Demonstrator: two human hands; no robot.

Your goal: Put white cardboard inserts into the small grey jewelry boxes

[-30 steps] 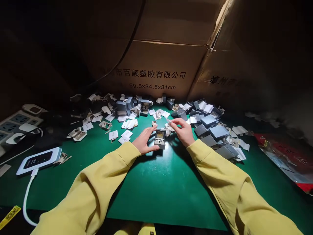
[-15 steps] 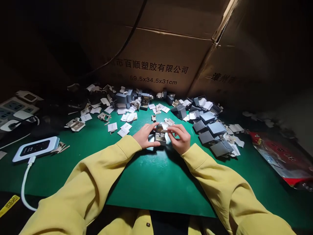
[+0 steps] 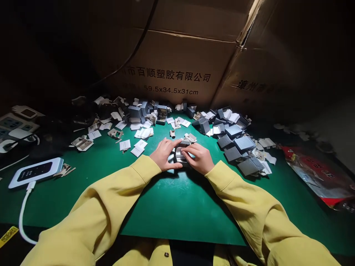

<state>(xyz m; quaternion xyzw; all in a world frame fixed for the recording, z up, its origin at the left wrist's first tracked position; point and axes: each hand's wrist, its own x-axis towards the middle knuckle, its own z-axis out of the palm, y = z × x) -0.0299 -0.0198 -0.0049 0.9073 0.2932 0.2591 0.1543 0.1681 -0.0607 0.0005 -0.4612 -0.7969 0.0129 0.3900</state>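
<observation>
In the middle of the table, my left hand (image 3: 163,154) grips a small dark gift box (image 3: 184,142) with its lid raised, thumb along the near edge and forefinger by the lid. A smooth pale insert (image 3: 179,153) lies in the box opening. My right hand (image 3: 200,158) is closed, its fingertips together on that insert at the right side. The fingers hide part of the box. A crumpled pale card piece (image 3: 190,138) rests just behind the box.
Grey-blue boxes (image 3: 244,144) are heaped at right, more boxes (image 3: 135,111) at the back left. White cards (image 3: 137,150) and folded card scraps (image 3: 82,143) are scattered about. A white cabled device (image 3: 36,173) lies left, a red plastic bag (image 3: 318,173) right. Large cartons (image 3: 177,55) stand behind.
My right hand has moved left and down over the box, bringing the pale piece from beside the lid into the opening. The left hand stays on the box. The view has shifted slightly.
</observation>
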